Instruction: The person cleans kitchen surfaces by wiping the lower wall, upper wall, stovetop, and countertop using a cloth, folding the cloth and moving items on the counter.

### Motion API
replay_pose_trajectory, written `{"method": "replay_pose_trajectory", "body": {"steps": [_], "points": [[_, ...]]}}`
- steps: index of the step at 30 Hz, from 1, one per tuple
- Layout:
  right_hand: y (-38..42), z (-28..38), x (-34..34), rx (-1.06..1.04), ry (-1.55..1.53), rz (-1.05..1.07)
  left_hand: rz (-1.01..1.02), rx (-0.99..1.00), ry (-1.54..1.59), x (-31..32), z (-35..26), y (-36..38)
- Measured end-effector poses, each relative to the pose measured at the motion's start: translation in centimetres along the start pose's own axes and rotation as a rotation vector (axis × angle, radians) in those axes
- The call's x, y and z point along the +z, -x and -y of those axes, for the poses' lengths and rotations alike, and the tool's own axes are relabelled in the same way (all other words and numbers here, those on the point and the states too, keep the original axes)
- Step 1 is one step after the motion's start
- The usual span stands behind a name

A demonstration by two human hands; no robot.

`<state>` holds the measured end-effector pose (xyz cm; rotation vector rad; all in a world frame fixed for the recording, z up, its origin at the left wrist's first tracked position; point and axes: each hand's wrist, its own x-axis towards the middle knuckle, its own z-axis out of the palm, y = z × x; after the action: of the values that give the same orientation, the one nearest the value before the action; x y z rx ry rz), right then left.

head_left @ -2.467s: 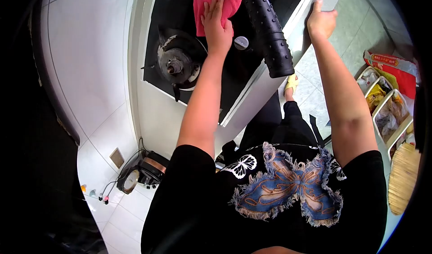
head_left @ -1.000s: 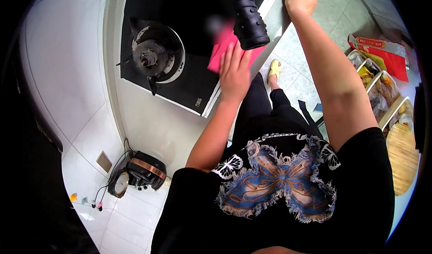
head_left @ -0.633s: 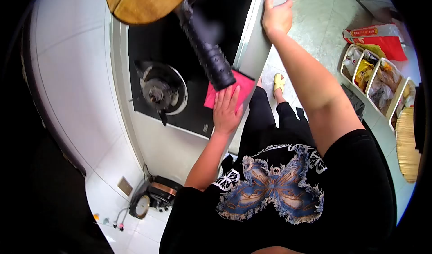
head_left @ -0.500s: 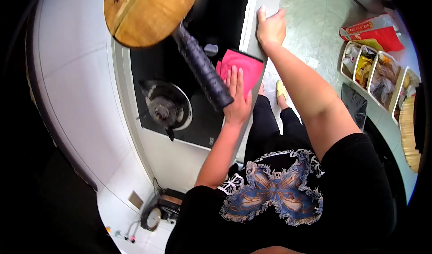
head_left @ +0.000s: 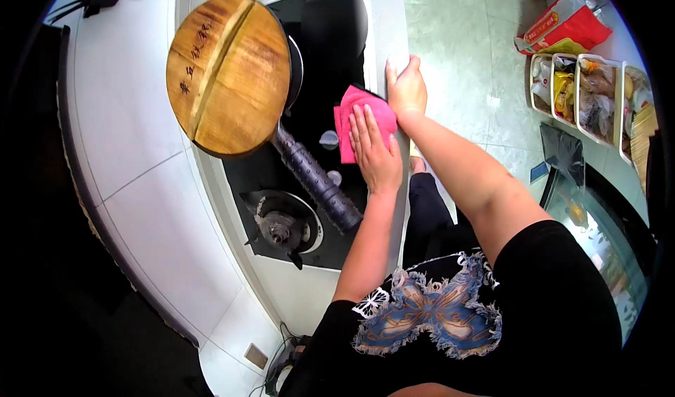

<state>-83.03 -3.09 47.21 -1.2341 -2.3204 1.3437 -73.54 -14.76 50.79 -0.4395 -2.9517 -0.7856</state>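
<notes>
My left hand (head_left: 376, 152) lies flat, fingers together, pressing a pink cloth (head_left: 351, 116) onto the black glass stove top (head_left: 330, 81) near its front edge. My right hand (head_left: 406, 88) grips the counter's front edge (head_left: 391, 24) just beyond the cloth. A black studded pan handle (head_left: 316, 184) runs diagonally just left of my left hand, leading to a pan covered by a round wooden lid (head_left: 228, 74).
An uncovered gas burner (head_left: 283, 227) sits near me on the stove. White tiled wall (head_left: 140, 186) lies to the left. On the floor at right stand a rack of bagged goods (head_left: 583, 88) and a red bag (head_left: 566, 24).
My left hand has slid the pink cloth along the stove's front edge, away from the bare burner toward the covered pan. My right hand shifted along the counter edge with it.
</notes>
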Motion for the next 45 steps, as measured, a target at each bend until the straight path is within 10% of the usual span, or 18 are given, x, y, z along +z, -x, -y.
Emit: {"method": "replay_pose_trajectory", "body": {"steps": [12, 17, 30, 41, 45], "points": [[3.6, 0.7, 2.3, -0.071, -0.077, 0.202, -0.167, -0.240, 0.042, -0.3, 2.2, -1.6], [-2.0, -2.5, -2.9, -0.246, 0.105, 0.809, -0.336, -0.407, 0.034, 1.1, 3.3, -3.2], [-21.3, -0.9, -9.4, -0.017, 0.021, 0.740, -0.350, -0.452, -0.012, 2.5, 2.7, -14.3], [-35.8, 13.7, 1.2, -0.443, 0.050, 0.057, -0.216, -0.360, -0.080, 1.9, -0.4, -23.7], [-43.1, 20.9, 7.1, -0.190, -0.015, -0.012, -0.167, -0.335, -0.091, 1.3, -0.1, -25.4]]}}
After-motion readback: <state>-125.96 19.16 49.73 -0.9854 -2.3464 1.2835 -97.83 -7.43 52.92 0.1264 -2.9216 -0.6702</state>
